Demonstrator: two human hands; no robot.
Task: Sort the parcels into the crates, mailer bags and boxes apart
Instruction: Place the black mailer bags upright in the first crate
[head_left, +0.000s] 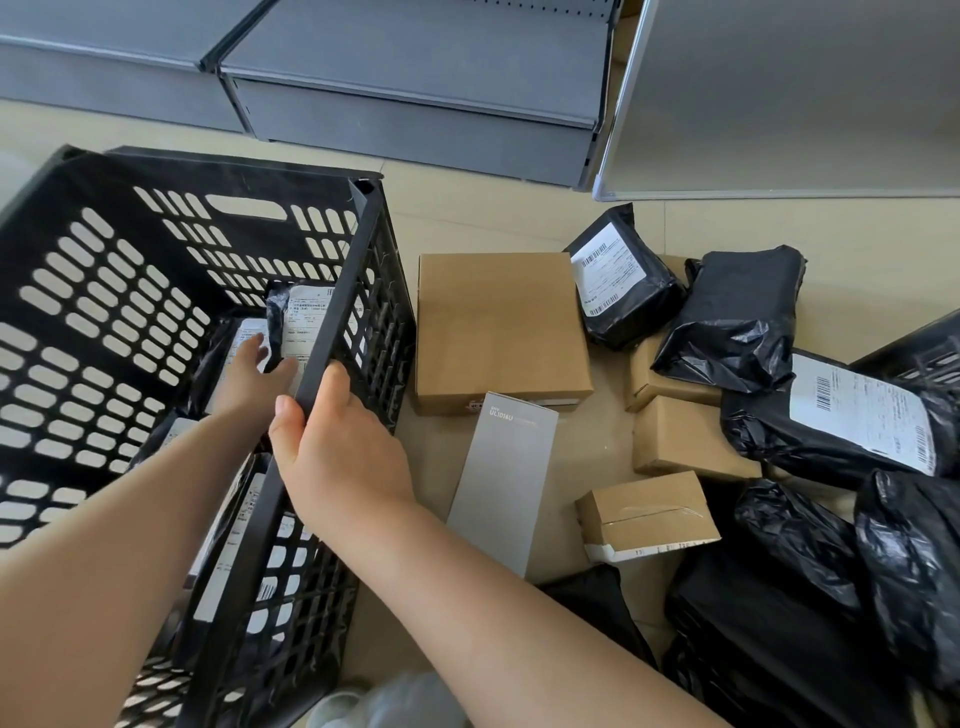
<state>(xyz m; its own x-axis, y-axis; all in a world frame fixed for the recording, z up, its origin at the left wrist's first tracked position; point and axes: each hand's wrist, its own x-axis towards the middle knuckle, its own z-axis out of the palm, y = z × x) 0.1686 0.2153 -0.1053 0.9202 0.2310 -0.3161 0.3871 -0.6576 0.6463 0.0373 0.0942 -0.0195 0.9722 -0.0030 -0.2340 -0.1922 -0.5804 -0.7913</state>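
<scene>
A black slotted crate (119, 291) fills the left of the view, with several black mailer bags (304, 317) with white labels lying in its bottom. My right hand (337, 441) grips the crate's right rim. My left hand (249, 379) reaches down inside, its fingers touching a labelled bag. On the floor to the right lie a large cardboard box (501, 327), a grey carton (504, 478), smaller brown boxes (647, 514) and several black mailer bags (737, 322).
Grey metal shelving bases (415, 104) stand along the back, and a grey panel (779, 104) stands at the right. The corner of a second black crate (924, 353) shows at the far right edge. Beige tiled floor (467, 208) lies between.
</scene>
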